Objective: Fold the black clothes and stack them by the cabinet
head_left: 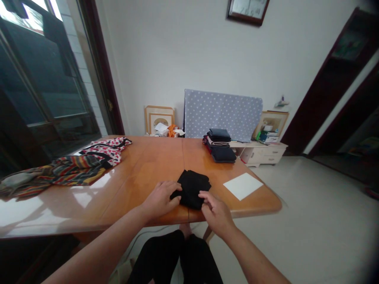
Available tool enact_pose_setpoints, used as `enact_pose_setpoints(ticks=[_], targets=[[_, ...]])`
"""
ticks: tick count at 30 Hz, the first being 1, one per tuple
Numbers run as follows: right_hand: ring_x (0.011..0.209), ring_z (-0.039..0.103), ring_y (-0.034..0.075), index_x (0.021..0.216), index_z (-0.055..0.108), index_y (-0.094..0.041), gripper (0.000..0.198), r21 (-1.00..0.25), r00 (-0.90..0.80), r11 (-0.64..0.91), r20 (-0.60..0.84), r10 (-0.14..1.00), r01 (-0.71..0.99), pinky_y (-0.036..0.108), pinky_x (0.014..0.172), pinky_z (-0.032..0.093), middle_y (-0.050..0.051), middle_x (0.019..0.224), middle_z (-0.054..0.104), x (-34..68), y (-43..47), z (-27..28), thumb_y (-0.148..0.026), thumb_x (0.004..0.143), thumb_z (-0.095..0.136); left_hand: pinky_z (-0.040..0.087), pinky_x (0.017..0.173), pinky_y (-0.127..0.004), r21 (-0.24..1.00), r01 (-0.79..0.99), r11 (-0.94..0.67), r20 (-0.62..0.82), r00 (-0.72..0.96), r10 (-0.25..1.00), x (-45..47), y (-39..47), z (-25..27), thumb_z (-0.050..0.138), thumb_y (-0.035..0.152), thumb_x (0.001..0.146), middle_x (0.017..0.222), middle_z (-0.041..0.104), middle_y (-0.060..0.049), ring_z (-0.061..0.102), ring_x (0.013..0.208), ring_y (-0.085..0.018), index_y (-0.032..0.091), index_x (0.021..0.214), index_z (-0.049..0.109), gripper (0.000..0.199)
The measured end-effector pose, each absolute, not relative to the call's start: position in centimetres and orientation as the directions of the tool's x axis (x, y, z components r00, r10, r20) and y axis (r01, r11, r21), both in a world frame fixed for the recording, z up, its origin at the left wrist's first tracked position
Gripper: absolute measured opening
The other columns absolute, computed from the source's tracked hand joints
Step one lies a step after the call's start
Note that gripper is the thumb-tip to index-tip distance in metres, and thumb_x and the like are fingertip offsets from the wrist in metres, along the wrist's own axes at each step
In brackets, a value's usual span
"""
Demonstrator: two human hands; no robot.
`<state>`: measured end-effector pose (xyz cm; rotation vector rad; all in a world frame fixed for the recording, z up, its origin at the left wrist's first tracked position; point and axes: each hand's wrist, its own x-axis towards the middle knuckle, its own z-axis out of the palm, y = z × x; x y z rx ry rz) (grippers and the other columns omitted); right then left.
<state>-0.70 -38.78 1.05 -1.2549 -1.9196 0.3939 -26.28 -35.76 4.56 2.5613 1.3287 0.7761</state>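
A folded black garment [192,187] lies as a compact bundle near the front edge of the wooden table; its exact kind does not show. At its left edge, my left hand [162,198] holds the cloth between fingers and thumb. My right hand [216,212] grips the lower right corner, with the fingertips on top and the thumb partly hidden. Just right of the bundle is a white sheet [243,185], flat on the table. Farther back stands a neat stack of folded dark clothes [219,146].
On the left of the wooden table [154,157] lie a striped garment [77,169] and a red-and-white patterned one [109,150]. Behind the table are a polka-dot cloth cover [222,112], framed pictures [160,114] and a white low cabinet [263,154]. A glass door is at left.
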Motion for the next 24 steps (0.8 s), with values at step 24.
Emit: enact_pose_setpoints(ticks=[24], targets=[[0.083, 0.061, 0.017, 0.088, 0.067, -0.024, 0.010, -0.708, -0.408, 0.591, 0.443, 0.798, 0.387, 0.028, 0.076, 0.047, 0.001, 0.088, 0.067, -6.2, -37.5, 4.9, -0.022, 0.083, 0.059, 0.030, 0.045, -0.023, 0.990, 0.017, 0.139, -0.139, 0.004, 0.990, -22.6, -36.6, 4.2, 0.067, 0.058, 0.077, 0.058, 0.058, 0.000, 0.050, 0.049, -0.012, 0.016, 0.074, 0.063, 0.041]])
